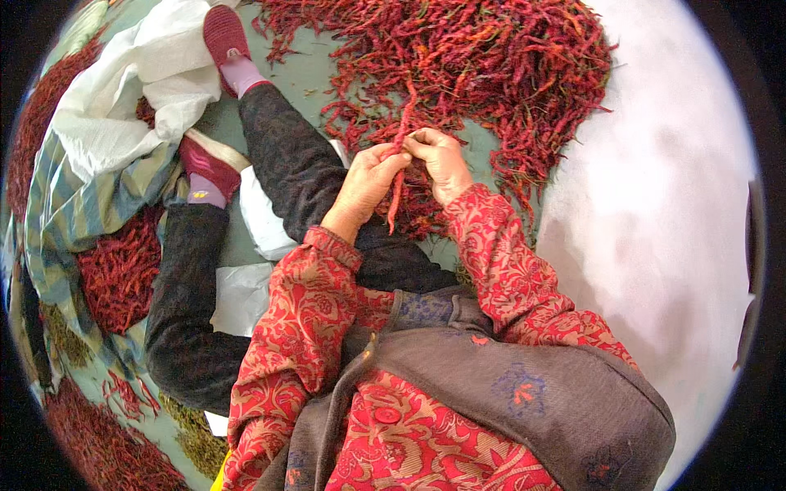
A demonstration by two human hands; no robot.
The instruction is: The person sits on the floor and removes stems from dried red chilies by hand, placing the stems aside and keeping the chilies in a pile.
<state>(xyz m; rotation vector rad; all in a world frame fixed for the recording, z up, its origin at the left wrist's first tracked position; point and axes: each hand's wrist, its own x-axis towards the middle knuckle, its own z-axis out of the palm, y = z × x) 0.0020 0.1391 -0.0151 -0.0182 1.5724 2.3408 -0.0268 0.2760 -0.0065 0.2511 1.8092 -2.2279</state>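
A long, wrinkled dried red chili pepper [407,113] runs between my two hands, its lower tip hanging below my fingers. My left hand [366,183] grips it around the middle, thumb on top. From the other side, my right hand [439,161] pinches close to the same spot with thumb and fingertips; what exactly lies between them is hidden. Just beyond my hands spreads a large heap of dried red chilies [479,67], some with greenish stems. More chilies [420,212] lie beneath my wrists, beside my leg.
My black-trousered legs [295,147] stretch across the green floor [301,67]. At left, a striped cloth sack [116,202] with a white liner [159,73] has red chilies [123,270] at its mouth. A dark red pile [104,436] lies lower left. A white wall [651,184] borders the right.
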